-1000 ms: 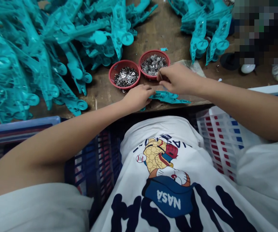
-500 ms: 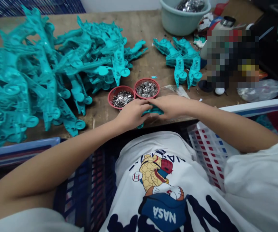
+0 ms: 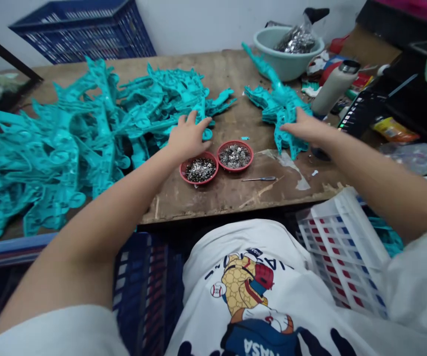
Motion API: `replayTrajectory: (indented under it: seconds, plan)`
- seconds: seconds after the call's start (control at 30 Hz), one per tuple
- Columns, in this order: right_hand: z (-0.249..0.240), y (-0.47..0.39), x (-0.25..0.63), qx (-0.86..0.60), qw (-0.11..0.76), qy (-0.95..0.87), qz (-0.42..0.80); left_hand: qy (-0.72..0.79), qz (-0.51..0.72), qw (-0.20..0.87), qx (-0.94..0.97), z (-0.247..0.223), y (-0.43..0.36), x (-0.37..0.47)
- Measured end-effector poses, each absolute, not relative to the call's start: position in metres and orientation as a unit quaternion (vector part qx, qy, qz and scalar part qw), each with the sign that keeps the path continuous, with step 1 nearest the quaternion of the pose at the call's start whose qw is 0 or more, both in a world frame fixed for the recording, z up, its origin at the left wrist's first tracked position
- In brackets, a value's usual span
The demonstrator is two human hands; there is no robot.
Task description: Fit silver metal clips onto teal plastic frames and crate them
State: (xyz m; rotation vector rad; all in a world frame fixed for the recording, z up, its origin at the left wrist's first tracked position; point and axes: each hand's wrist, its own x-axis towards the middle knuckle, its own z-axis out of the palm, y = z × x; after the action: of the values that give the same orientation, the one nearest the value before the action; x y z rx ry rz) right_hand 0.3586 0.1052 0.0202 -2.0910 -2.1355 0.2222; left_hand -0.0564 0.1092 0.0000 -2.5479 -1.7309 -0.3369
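Observation:
My left hand (image 3: pixel 188 137) is open, fingers spread, over the near edge of a big heap of teal plastic parts (image 3: pixel 87 123). Whether its fingertips touch the heap I cannot tell. On the right, my right hand (image 3: pixel 306 127) is closed on a long teal plastic part (image 3: pixel 272 76), which lies slanted over a few similar parts (image 3: pixel 260 101); some of its fingers are hidden. Between the hands, two small red baskets, one left (image 3: pixel 199 170) and one right (image 3: pixel 235 156), hold small shiny metal pieces. A thin screwdriver-like tool (image 3: pixel 260 179) lies in front of them.
A pale green basin (image 3: pixel 268 54) with a bag of metal pieces stands at the back. Right of my right hand are a bottle (image 3: pixel 334 89) and clutter. A blue crate (image 3: pixel 87 32) stands behind the table; a white basket (image 3: pixel 341 247) is beside my lap.
My hands, together over a teal part near the table's front edge, have moved apart: left toward the heap, right to the smaller group with a teal part. The thin tool is now uncovered.

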Motion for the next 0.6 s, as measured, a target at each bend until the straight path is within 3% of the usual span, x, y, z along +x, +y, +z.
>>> replayTrajectory:
  seconds: [0.1,0.2,0.4,0.6]
  plan:
    - [-0.007,0.114,0.308,-0.736,0.043,-0.645,0.198,-0.607,-0.045,0.0,-0.794,-0.007,0.135,-0.052]
    - [-0.018,0.109,0.285,-0.729,0.009,-0.646,0.224,-0.614,-0.049,0.006,-0.788,0.001,0.133,-0.06]
    - [-0.01,0.104,0.296,-0.702,-0.025,-0.679,0.215,-0.602,-0.046,0.057,-0.795,0.018,0.113,-0.076]
    - [-0.003,0.119,0.329,-0.728,0.014,-0.676,0.116,-0.468,-0.056,0.103,-0.876,-0.021,0.168,-0.014]
